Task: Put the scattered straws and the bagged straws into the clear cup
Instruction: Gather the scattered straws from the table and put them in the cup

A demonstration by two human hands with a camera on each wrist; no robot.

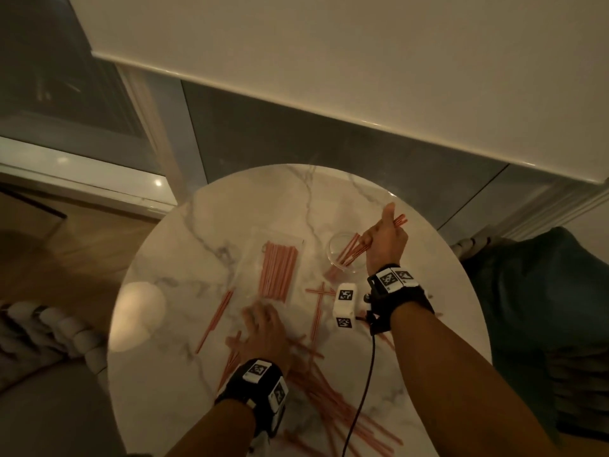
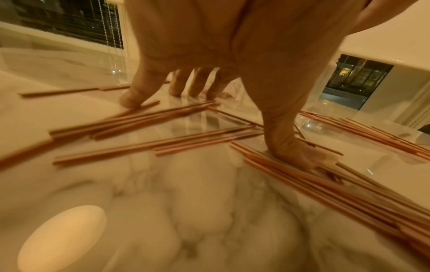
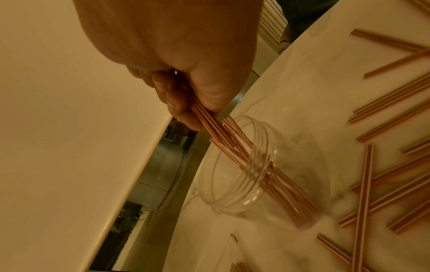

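Marble, white with grey veins, tops the round table (image 1: 204, 245) under your two hands. Your right hand (image 1: 384, 239) curls its fingers (image 3: 173, 99) and thumb tight around a small bundle of pink straws (image 3: 209, 121), whose lower ends reach down past the rim into the clear cup (image 3: 235, 200) just below and to the left of that grip; the upper ends stick out above your fist (image 1: 400, 221). More straws already lean inside the cup. Your left hand (image 1: 263, 328) is spread, holding nothing, its fingertips (image 2: 129, 100) and thumb pressing flat on scattered straws (image 2: 149, 145) that lie on the marble. Beyond those fingertips, touching or nearly so, sits the clear bag of straws (image 1: 276, 272), lying flat with its pink contents side by side. Between your two hands, a few loose straws cross each other (image 1: 318, 301). Behind your left wrist, toward you, a thicker heap of straws (image 1: 329, 397) fans across the tabletop. Both wrists carry black straps with white marker blocks (image 1: 346, 305), and a dark cable (image 1: 369, 367) trails from the right one.
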